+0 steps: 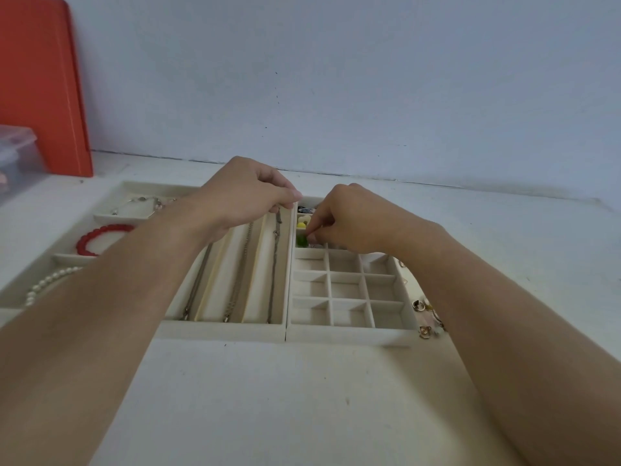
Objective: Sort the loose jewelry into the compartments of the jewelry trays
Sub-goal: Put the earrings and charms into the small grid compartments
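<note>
Three cream jewelry trays stand side by side on the white table. My right hand (346, 220) pinches a small green piece (301, 240) in a far-left cell of the grid tray (349, 334). A yellow piece (301, 225) and a dark piece (304, 209) lie in the cells behind it. My left hand (248, 196) is closed on the top end of a chain (276, 260) in the rightmost channel of the long-channel tray (221, 331). Two other chains lie in the channels to its left.
The left tray (111, 216) holds a red bead bracelet (100, 238), a pearl strand (50, 280) and a thin chain (144, 201). Loose gold earrings (425, 317) lie right of the grid tray. An orange board (40, 85) and a clear plastic box (16, 156) stand at the far left.
</note>
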The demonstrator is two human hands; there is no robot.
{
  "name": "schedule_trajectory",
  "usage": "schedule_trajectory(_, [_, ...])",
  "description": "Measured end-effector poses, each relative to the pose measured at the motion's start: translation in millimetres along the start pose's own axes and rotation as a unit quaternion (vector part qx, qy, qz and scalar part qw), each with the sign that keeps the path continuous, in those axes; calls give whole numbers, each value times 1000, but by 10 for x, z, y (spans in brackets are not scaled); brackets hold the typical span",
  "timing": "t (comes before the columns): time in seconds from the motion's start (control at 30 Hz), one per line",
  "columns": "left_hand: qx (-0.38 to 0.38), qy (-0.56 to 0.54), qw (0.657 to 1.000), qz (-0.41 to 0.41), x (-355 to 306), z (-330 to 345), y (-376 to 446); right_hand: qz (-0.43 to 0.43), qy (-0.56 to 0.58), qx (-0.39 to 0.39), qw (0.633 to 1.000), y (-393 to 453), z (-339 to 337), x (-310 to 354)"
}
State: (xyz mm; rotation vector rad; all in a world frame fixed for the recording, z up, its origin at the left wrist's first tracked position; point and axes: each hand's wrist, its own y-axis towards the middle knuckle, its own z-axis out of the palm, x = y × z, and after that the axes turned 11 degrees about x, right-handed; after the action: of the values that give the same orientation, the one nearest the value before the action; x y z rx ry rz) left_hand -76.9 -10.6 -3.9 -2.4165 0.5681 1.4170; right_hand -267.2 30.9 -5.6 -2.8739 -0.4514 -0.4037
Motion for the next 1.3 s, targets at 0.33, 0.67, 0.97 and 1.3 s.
schedule_trajectory(0.33, [-24, 1, 1000, 5, -10, 34, -14, 11, 40, -54, 998, -208, -322, -22])
schedule_trajectory(0.67, [30, 51, 993, 98, -366, 564, -156, 85, 91, -97, 987, -996, -479, -650])
schedule_trajectory(0.97, [89, 124, 984, 90, -722, 1099, 48, 134, 98, -57, 984, -1087, 75, -957])
schedule_trajectory(1.3, [53, 136, 987, 68, -727, 1067, 141, 138, 50, -36, 989, -1060, 121, -871])
